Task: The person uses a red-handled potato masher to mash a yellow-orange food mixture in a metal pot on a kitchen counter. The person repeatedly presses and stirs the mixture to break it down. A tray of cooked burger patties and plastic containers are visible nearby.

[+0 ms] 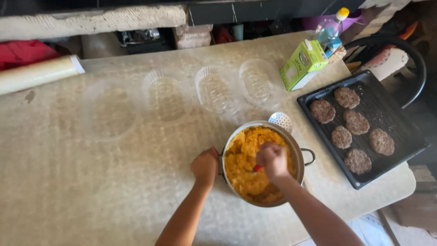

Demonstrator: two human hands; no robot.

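Low in the frame's middle, the left hand (205, 166) grips the pot (298, 150) rim to steady it; the right hand (272, 160) clenches a red-handled tool (258, 167) in the mash (246, 168).

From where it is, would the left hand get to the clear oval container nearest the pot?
Probably yes. The left hand grips the pot at its handle, and bare table lies between it and that container; it would have to let go first.

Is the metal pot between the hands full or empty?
Nearly full. Orange mash fills the metal pot almost to its rim; the right hand works in it, the left hand holds the side.
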